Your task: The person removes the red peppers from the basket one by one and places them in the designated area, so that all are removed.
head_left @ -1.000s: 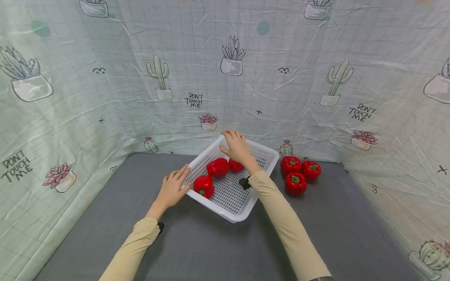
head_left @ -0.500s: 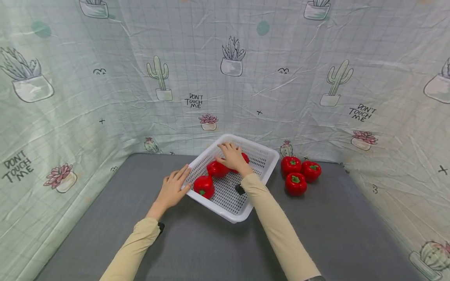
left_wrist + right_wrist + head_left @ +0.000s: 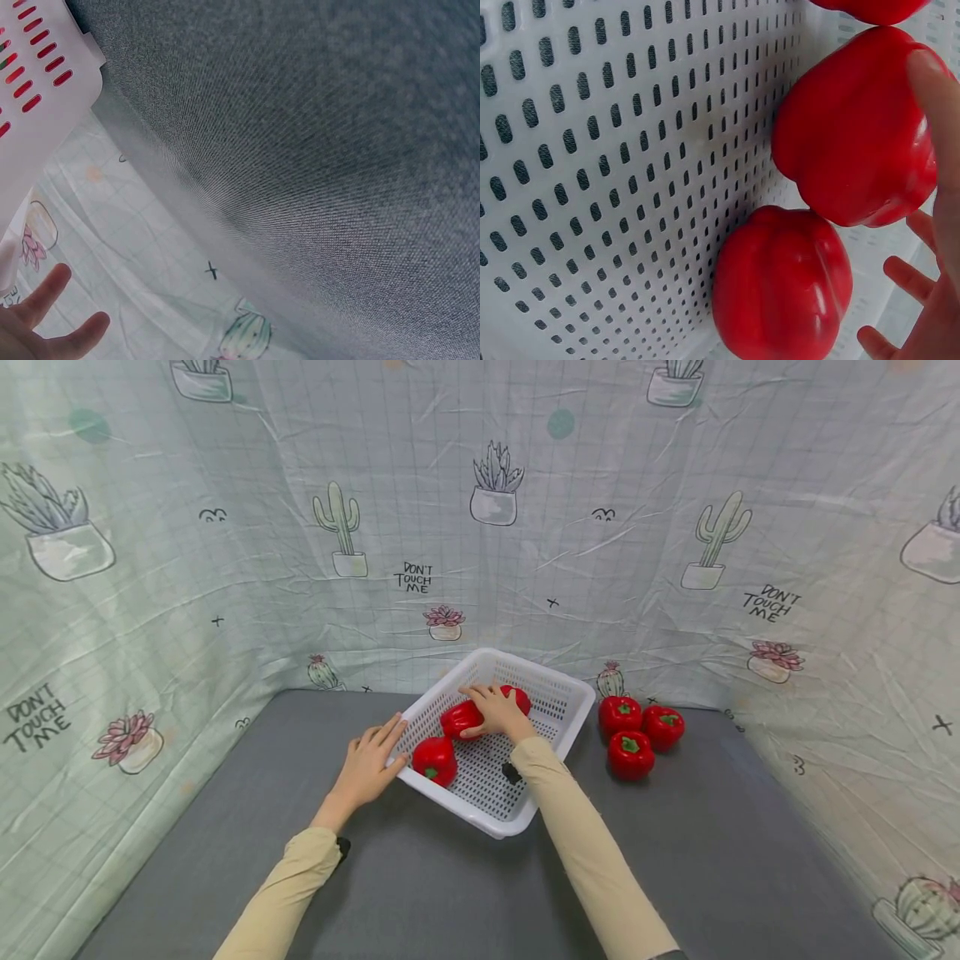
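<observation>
My left hand rests with its fingers and thumb at the left corner of a white perforated plastic basket. In the left wrist view two fingertips stand out straight below the basket's wall. Inside the basket lie three red bell peppers, one at the near left, one in the middle and one farther back. My right hand spans the middle pepper. Seen from the right wrist, its thumb lies over that pepper, while the other fingers are spread beyond it.
Three more red bell peppers stand grouped on the dark grey tabletop, right of the basket. A cactus-print cloth hangs behind and along both sides. A black wrist camera is under the right sleeve, above the basket floor.
My right hand has come down from the basket's back rim and toward me, onto the middle bell pepper. The left hand and the basket have stayed put.
</observation>
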`<act>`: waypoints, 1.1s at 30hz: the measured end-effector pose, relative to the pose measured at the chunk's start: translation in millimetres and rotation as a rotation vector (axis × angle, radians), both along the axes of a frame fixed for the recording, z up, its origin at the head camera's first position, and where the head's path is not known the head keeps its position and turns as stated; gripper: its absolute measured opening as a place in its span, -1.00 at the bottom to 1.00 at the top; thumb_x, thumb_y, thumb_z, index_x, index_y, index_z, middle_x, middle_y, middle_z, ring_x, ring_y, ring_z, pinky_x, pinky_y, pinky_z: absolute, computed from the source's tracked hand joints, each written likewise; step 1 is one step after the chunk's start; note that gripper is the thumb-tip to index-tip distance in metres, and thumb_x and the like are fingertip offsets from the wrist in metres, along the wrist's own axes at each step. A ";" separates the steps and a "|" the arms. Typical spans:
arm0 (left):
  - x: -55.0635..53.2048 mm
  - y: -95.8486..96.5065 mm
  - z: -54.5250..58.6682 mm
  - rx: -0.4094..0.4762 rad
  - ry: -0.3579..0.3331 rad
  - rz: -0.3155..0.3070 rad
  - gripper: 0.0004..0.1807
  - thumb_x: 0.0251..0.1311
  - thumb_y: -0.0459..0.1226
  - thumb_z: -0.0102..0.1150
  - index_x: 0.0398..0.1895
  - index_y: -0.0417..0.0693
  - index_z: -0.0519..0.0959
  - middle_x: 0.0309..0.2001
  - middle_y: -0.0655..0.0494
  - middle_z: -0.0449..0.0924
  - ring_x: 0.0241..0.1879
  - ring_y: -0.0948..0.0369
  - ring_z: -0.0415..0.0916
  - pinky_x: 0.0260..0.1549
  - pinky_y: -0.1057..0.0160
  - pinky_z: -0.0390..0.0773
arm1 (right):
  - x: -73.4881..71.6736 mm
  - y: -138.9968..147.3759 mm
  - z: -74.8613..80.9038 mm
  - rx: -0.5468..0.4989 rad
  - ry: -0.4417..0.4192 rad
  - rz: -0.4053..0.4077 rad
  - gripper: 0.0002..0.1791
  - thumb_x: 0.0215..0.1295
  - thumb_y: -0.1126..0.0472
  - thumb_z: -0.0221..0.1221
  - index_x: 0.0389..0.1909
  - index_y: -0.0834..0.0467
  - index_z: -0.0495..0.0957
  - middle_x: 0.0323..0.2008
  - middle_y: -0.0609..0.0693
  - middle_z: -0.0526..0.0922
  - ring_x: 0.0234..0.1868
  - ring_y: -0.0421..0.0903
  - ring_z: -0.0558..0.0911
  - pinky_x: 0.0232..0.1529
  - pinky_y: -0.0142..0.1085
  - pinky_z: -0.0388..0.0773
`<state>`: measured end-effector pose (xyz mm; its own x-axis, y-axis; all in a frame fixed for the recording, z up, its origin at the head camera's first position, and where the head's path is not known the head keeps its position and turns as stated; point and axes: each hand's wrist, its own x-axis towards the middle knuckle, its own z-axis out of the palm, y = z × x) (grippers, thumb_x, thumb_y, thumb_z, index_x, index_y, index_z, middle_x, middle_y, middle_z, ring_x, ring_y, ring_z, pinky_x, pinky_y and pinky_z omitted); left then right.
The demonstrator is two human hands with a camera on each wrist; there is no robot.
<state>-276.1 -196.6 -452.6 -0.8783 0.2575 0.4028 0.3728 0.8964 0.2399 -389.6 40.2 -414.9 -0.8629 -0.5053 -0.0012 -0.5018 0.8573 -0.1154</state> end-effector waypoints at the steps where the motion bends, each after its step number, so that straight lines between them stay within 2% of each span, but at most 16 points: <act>1: -0.1 0.2 -0.2 -0.001 0.002 0.000 -0.40 0.18 -0.11 -0.04 0.31 -0.02 0.19 0.34 0.00 0.13 0.14 -0.06 0.23 -0.04 -0.22 0.21 | 0.0 0.4 -0.5 0.012 -0.005 0.000 -0.08 -0.04 -0.22 0.19 0.35 -0.15 0.00 0.34 -0.02 0.12 0.35 0.15 0.05 0.19 0.19 0.02; 12: 0.4 1.2 -0.5 -0.001 0.008 0.007 -0.40 0.18 -0.07 -0.09 0.30 -0.03 0.20 0.33 -0.01 0.15 0.13 -0.07 0.23 -0.04 -0.22 0.20 | 4.7 -1.3 -1.1 0.104 0.042 0.043 -0.06 -0.13 -0.03 0.33 0.32 -0.15 0.08 0.28 0.00 0.23 0.27 0.08 0.16 0.19 0.16 0.07; 18: 0.7 1.1 0.3 -0.002 0.005 0.004 -0.40 0.18 -0.08 -0.08 0.30 -0.03 0.19 0.33 0.00 0.14 0.14 -0.08 0.22 -0.04 -0.22 0.20 | 4.4 -2.7 -1.0 0.158 0.088 0.054 -0.13 -0.08 -0.01 0.31 0.30 -0.12 0.12 0.26 0.00 0.26 0.26 0.06 0.18 0.21 0.15 0.08; 33: 1.2 0.9 1.9 -0.001 -0.005 -0.003 -0.39 0.18 -0.10 -0.05 0.31 -0.05 0.18 0.34 -0.02 0.12 0.15 -0.09 0.21 -0.05 -0.22 0.19 | -0.4 -4.0 -2.5 0.171 0.119 0.058 -0.18 -0.07 -0.03 0.29 0.27 -0.11 0.17 0.24 0.00 0.29 0.26 0.04 0.19 0.20 0.14 0.11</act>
